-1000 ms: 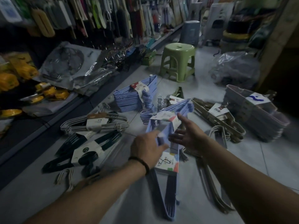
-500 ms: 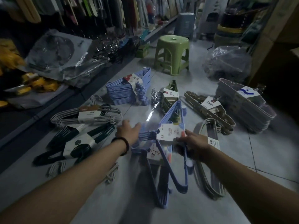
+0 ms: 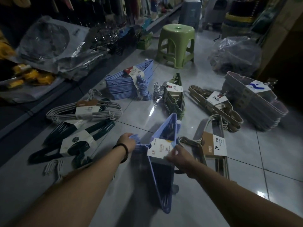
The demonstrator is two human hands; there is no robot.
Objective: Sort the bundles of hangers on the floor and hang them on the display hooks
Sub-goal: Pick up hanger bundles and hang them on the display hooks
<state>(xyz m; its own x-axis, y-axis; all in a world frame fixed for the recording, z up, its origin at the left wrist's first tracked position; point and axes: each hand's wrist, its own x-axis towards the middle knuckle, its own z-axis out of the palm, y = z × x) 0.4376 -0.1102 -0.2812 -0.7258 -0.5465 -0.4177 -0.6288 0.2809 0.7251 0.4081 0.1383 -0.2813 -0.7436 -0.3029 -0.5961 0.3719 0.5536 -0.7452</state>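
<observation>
A bundle of blue plastic hangers (image 3: 161, 176) with a white paper label lies on the tiled floor between my hands. My left hand (image 3: 126, 141) grips the bundle's hooks at its left side. My right hand (image 3: 176, 155) pinches the label and the bundle's right edge. Around it lie other bundles: a blue stack (image 3: 129, 82), white wire hangers (image 3: 82, 110), dark green hangers (image 3: 75, 141), olive hangers with metal hooks (image 3: 173, 97), beige hangers (image 3: 214, 104), cream hangers with a brown label (image 3: 214, 145) and a grey stack (image 3: 255, 99).
A green plastic stool (image 3: 177, 45) stands beyond the bundles. A clear plastic bag (image 3: 236, 54) sits at the right. The low shelf (image 3: 49, 51) on the left carries packaged goods, with hanging wares above it. A few loose white hangers (image 3: 52, 167) lie beside my left forearm.
My hands have lowered the blue bundle toward the floor and drawn it nearer to me. My left hand moved from beside it onto its hooks; my right hand took the label.
</observation>
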